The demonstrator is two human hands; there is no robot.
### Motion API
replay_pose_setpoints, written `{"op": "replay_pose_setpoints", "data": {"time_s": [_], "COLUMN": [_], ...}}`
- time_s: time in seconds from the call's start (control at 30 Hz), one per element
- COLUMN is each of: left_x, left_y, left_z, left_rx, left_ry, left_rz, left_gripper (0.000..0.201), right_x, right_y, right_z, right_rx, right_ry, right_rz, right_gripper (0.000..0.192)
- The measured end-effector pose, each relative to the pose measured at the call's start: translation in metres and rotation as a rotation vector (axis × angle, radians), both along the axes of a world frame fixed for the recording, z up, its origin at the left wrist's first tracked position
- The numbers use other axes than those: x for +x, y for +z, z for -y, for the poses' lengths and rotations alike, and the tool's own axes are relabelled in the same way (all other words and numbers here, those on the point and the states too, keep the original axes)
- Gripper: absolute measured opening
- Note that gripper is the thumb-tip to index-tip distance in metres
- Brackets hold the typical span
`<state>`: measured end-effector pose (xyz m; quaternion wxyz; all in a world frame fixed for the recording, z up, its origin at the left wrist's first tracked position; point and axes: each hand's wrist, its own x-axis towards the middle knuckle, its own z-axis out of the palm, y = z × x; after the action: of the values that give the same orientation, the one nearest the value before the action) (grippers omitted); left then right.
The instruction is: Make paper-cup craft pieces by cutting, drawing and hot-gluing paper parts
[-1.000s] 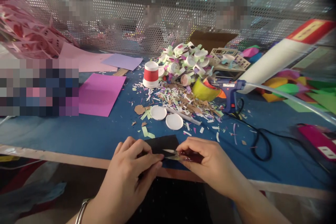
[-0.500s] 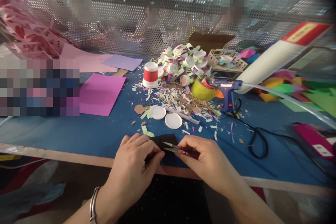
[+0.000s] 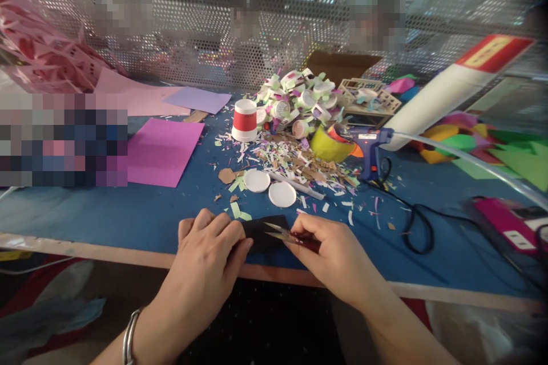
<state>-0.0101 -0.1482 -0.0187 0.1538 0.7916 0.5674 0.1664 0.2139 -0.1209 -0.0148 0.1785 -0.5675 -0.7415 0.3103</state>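
A small dark sheet, which looks like black paper (image 3: 259, 235), lies near the front edge of the blue table. My left hand (image 3: 212, 248) grips its left end, fingers curled and thumb pressed against the index finger. In my right hand (image 3: 331, 254) is a pair of small scissors (image 3: 305, 239) with dark red handles. Their two pointed blades are slightly apart and reach left over the black paper. Two white paper discs (image 3: 282, 194) and a few green paper strips (image 3: 240, 211) lie just beyond the hands.
Behind the discs are paper scraps (image 3: 291, 159), a heap of paper-cup pieces (image 3: 299, 97) and a red-and-white paper cup (image 3: 245, 121). A blue glue gun (image 3: 370, 148) with its cord stands right. Purple paper (image 3: 165, 151) lies left; a magenta power strip (image 3: 505, 225) is far right.
My left hand has shifted left and slightly up, showing more of the black paper. The right hand with the scissors has moved slightly left and up.
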Motion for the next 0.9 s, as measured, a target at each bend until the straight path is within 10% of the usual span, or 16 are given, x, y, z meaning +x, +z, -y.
{"op": "replay_pose_setpoints", "data": {"time_s": [0.9], "left_x": [-0.0044], "left_y": [0.0005], "left_z": [-0.0038], "left_rx": [-0.016], "left_ry": [-0.099], "left_rz": [-0.122], "left_gripper": [0.025], "right_x": [-0.0006], "right_y": [-0.0003], "right_z": [0.0026], "right_rx": [0.069], "right_ry": [0.038], "right_rz": [0.107], "right_gripper": [0.016]}}
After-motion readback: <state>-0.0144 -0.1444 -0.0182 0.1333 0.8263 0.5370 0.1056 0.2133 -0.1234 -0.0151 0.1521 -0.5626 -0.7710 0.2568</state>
